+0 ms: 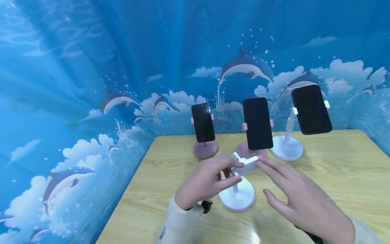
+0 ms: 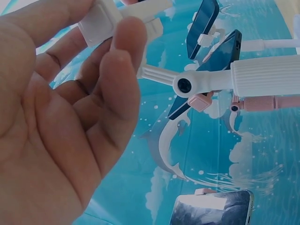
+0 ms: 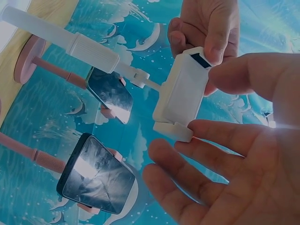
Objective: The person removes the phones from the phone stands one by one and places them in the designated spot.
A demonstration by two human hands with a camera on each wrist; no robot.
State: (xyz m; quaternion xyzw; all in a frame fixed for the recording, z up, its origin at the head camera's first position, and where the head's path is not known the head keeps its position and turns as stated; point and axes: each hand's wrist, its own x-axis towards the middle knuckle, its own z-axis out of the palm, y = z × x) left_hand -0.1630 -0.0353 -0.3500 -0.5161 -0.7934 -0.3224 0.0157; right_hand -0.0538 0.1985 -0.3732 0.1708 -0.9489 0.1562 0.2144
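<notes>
A white phone stand, its round base (image 1: 239, 200) on the table, has an unoccupied clamp (image 1: 249, 166) at its top. The left hand (image 1: 205, 181) grips the clamp's left end between thumb and fingers. From the other side, fingertips of the right hand (image 1: 304, 195) touch the clamp's right end, with fingers mostly straight and the thumb spread away. In the right wrist view, the clamp's flat white face (image 3: 185, 89) shows, with a dark pad at one end. The left wrist view shows the stand's ribbed white pole (image 2: 267, 77) and its joint.
Behind stand two pink-based stands holding a smaller phone (image 1: 203, 122) and a larger phone (image 1: 258, 123). A white stand (image 1: 287, 148) at the right holds another dark phone (image 1: 311, 109). The wooden table (image 1: 146, 193) meets a blue dolphin-print curtain (image 1: 170, 67) behind and at left.
</notes>
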